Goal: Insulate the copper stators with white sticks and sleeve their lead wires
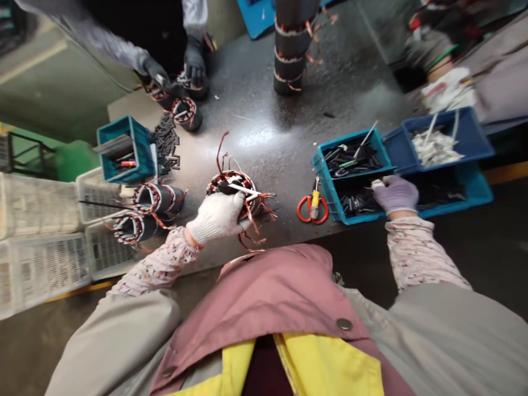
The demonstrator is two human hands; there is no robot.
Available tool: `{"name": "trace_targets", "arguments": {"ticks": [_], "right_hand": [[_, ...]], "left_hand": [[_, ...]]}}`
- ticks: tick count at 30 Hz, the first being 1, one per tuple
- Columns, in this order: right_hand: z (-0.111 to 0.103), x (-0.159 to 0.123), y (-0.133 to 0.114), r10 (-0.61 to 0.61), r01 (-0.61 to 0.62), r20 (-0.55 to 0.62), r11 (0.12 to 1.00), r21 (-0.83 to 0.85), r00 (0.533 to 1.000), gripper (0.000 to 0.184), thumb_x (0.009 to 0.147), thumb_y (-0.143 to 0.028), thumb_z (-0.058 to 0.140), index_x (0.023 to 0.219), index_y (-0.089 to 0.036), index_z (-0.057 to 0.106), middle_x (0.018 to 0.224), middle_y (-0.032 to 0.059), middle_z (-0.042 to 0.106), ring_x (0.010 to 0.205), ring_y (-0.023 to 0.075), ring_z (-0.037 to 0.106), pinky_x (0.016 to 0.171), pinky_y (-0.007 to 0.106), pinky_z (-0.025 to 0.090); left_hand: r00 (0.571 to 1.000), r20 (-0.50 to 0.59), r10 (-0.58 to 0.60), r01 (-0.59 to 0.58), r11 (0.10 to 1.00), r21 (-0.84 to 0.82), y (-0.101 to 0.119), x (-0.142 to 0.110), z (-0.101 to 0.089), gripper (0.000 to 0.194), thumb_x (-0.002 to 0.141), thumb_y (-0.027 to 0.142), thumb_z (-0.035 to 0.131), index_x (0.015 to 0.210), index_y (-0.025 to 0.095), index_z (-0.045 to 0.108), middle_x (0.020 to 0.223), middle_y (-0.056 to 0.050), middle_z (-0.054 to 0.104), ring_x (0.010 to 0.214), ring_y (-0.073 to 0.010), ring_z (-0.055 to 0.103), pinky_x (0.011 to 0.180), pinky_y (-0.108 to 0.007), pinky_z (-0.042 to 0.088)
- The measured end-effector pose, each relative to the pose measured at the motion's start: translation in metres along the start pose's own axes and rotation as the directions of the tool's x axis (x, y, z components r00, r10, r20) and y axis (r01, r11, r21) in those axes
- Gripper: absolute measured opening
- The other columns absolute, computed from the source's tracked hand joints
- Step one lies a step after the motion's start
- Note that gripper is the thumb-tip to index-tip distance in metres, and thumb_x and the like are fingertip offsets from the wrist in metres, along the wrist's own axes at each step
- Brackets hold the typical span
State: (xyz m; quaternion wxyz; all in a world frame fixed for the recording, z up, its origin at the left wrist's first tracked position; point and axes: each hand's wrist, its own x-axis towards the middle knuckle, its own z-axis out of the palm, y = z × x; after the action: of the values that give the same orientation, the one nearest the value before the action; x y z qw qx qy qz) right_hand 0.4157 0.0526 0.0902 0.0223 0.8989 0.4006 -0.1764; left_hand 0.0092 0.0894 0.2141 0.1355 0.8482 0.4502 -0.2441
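In the head view my left hand (pixel 220 216), in a white knit glove, grips the near left rim of a motor stator (pixel 251 184) on the table. Copper wire ends stick out around that stator, and white sleeves or strips lie across its top. My right hand (pixel 396 193), in a lilac glove, is over a blue bin (pixel 350 220) of small black strips (pixel 357 202). Its fingers are drawn together, with a whitish tip at the front; what they hold, if anything, I cannot make out. Red-handled scissors (pixel 304 209) and a yellow-handled screwdriver (pixel 315 204) lie between my hands.
More stators (pixel 144 226) lie at left beside white crates (pixel 41 258). A teal bin (pixel 142 148) and black pieces (pixel 166 144) are behind them. A stator stack (pixel 289 60) stands at the back. A co-worker's gloved hands (pixel 194 63) touch stators; another person's arm (pixel 495 66) is at right.
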Motion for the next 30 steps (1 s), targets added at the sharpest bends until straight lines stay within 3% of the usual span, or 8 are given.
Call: {"name": "trace_targets", "arguments": {"ticks": [2, 4, 6, 8, 11, 19, 22, 30], "right_hand": [[-0.016, -0.022, -0.009, 0.128, -0.115, -0.025, 0.952, 0.284, 0.992, 0.036, 0.094, -0.014, 0.057, 0.127, -0.004, 0.068, 0.101, 0.0268, 0.073, 0.066, 0.0150, 0.061, 0.066, 0.036, 0.042], [-0.027, -0.053, -0.027, 0.110, -0.089, -0.005, 0.829, 0.553, 0.994, 0.039, 0.092, -0.013, 0.056, 0.129, -0.006, 0.067, 0.091, 0.0167, 0.073, 0.057, 0.0103, 0.055, 0.060, 0.031, 0.043], [-0.031, -0.089, -0.052, -0.065, 0.014, 0.037, 0.645, 0.764, 0.997, 0.032, 0.088, -0.020, 0.064, 0.117, -0.010, 0.073, 0.074, 0.0056, 0.068, 0.051, 0.0086, 0.050, 0.054, 0.026, 0.042], [-0.030, -0.122, -0.081, -0.308, 0.091, 0.061, 0.457, 0.885, 0.949, 0.031, 0.081, -0.035, 0.073, 0.104, -0.015, 0.077, 0.065, 0.0000, 0.063, 0.049, 0.0086, 0.050, 0.050, 0.024, 0.041], [-0.027, -0.152, -0.117, -0.486, 0.070, 0.099, 0.319, 0.945, 0.868, 0.045, 0.068, -0.051, 0.083, 0.095, -0.016, 0.077, 0.065, -0.0009, 0.062, 0.051, 0.0088, 0.054, 0.048, 0.022, 0.043], [-0.036, -0.162, -0.143, -0.472, 0.035, 0.132, 0.329, 0.944, 0.872, 0.052, 0.061, -0.054, 0.087, 0.090, -0.013, 0.074, 0.061, 0.0001, 0.064, 0.047, 0.0093, 0.056, 0.042, 0.021, 0.044], [-0.040, -0.163, -0.148, -0.502, 0.159, 0.062, 0.386, 0.908, 0.863, 0.046, 0.068, -0.052, 0.083, 0.091, -0.014, 0.075, 0.061, 0.0009, 0.066, 0.049, 0.0113, 0.059, 0.046, 0.023, 0.049], [-0.032, -0.159, -0.150, -0.663, 0.500, -0.115, 0.429, 0.752, 0.740, 0.035, 0.082, -0.045, 0.074, 0.106, -0.020, 0.077, 0.087, 0.0052, 0.076, 0.076, 0.0182, 0.071, 0.070, 0.028, 0.057]], "left_hand": [[0.999, -0.035, 0.032, -0.033, 0.999, -0.012, 0.000, 0.001, 0.001, 0.060, 0.090, 0.053, 0.048, 0.132, 0.010, 0.054, 0.103, -0.018, 0.071, 0.096, -0.0335, 0.071, 0.083, -0.041, 0.054], [0.997, -0.063, 0.043, -0.044, 0.999, -0.016, 0.000, 0.002, 0.002, 0.062, 0.091, 0.054, 0.047, 0.134, 0.010, 0.054, 0.104, -0.018, 0.071, 0.096, -0.0338, 0.072, 0.081, -0.041, 0.054], [0.996, -0.081, 0.047, -0.048, 0.999, -0.022, 0.000, 0.003, 0.004, 0.064, 0.091, 0.055, 0.047, 0.136, 0.011, 0.052, 0.106, -0.017, 0.071, 0.098, -0.0340, 0.071, 0.082, -0.041, 0.055], [0.994, -0.096, 0.052, -0.055, 0.998, -0.030, 0.000, 0.004, 0.006, 0.066, 0.091, 0.056, 0.047, 0.140, 0.012, 0.050, 0.109, -0.017, 0.070, 0.101, -0.0342, 0.071, 0.083, -0.041, 0.055], [0.991, -0.119, 0.059, -0.064, 0.997, -0.035, 0.000, 0.006, 0.008, 0.065, 0.091, 0.056, 0.047, 0.140, 0.012, 0.049, 0.106, -0.016, 0.071, 0.096, -0.0337, 0.072, 0.081, -0.041, 0.055], [0.980, -0.167, 0.112, -0.123, 0.990, -0.062, 0.002, 0.008, 0.010, 0.059, 0.091, 0.052, 0.051, 0.135, 0.013, 0.052, 0.105, -0.017, 0.072, 0.095, -0.0346, 0.072, 0.080, -0.042, 0.055], [0.983, -0.143, 0.111, -0.123, 0.989, -0.077, 0.003, 0.009, 0.009, 0.057, 0.091, 0.051, 0.052, 0.134, 0.013, 0.053, 0.107, -0.017, 0.071, 0.098, -0.0341, 0.072, 0.083, -0.042, 0.055], [0.982, -0.142, 0.129, -0.139, 0.988, -0.062, 0.002, 0.005, 0.006, 0.053, 0.093, 0.049, 0.049, 0.132, 0.014, 0.054, 0.105, -0.018, 0.071, 0.095, -0.0349, 0.072, 0.079, -0.042, 0.055]]}}
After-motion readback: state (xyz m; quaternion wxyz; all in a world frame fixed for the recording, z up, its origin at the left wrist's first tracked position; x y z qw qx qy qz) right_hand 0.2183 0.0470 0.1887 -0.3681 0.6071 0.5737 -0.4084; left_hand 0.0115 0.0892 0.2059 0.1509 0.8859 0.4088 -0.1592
